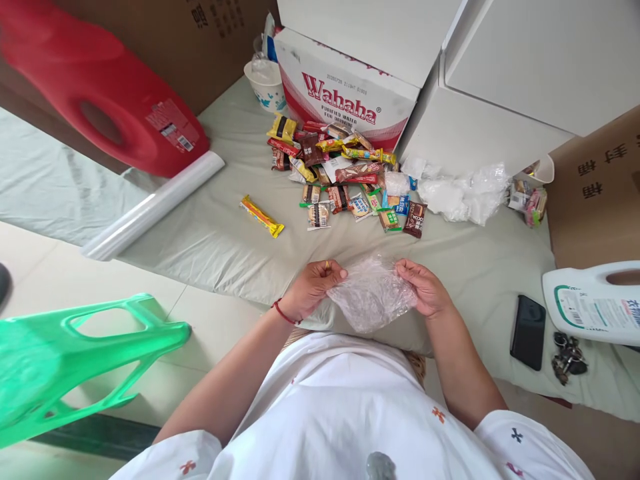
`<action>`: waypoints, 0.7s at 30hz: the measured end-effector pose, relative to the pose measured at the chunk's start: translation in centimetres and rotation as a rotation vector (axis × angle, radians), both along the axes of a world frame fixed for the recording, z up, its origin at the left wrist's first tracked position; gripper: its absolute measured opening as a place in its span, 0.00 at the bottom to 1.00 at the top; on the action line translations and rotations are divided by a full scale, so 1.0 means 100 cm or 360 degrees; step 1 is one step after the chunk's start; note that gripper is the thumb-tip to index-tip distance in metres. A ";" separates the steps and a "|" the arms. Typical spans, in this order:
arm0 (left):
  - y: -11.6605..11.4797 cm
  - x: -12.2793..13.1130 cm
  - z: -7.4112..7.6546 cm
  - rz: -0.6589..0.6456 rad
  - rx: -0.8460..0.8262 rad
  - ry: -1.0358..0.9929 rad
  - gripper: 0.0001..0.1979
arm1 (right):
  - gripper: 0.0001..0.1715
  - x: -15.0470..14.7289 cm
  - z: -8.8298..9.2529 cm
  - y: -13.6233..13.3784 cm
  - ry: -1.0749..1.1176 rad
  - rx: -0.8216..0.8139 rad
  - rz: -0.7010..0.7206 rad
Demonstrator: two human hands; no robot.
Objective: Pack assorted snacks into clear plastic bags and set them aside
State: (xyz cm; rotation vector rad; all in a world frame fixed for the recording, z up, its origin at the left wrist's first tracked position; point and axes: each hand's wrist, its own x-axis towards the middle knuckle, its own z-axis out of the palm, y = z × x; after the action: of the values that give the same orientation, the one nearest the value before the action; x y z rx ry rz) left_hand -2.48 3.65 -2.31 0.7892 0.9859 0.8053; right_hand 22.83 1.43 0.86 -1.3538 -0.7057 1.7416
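Note:
My left hand and my right hand each pinch one side of a crumpled clear plastic bag, held between them just above a pale green cloth. Both hands have their fingers closed on the bag's top edge. A red string circles my left wrist. A pile of small wrapped snacks lies on the cloth beyond my hands. One yellow snack bar lies apart to the left of the pile.
A Wahaha carton and white boxes stand behind the snacks. Crumpled clear bags, a roll of plastic film, a red jug, a green stool, a black phone, keys and a white jug surround me.

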 end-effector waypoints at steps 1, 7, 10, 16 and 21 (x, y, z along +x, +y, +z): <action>0.003 -0.003 0.001 0.0085 0.0060 0.0080 0.23 | 0.25 0.000 -0.001 -0.002 -0.0029 0.0034 -0.0007; -0.003 -0.005 0.016 0.0524 0.0308 0.0322 0.18 | 0.14 -0.014 -0.003 -0.023 -0.0725 0.0728 -0.0266; -0.020 0.013 0.027 0.0073 0.0110 0.0032 0.24 | 0.06 -0.028 0.001 -0.033 -0.1208 0.1113 -0.0057; -0.033 0.050 0.027 0.0033 0.0160 0.0056 0.23 | 0.09 -0.053 -0.001 -0.041 -0.1554 0.1387 0.0295; -0.032 0.047 0.019 0.0079 0.0269 0.0214 0.19 | 0.13 -0.051 -0.004 -0.035 -0.0994 0.1038 -0.0001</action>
State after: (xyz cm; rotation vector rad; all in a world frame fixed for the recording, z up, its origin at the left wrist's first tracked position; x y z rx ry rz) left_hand 2.21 0.41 -0.45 0.9774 1.0701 0.8957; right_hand 17.70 -2.08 0.42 -1.3956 -1.4594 0.9168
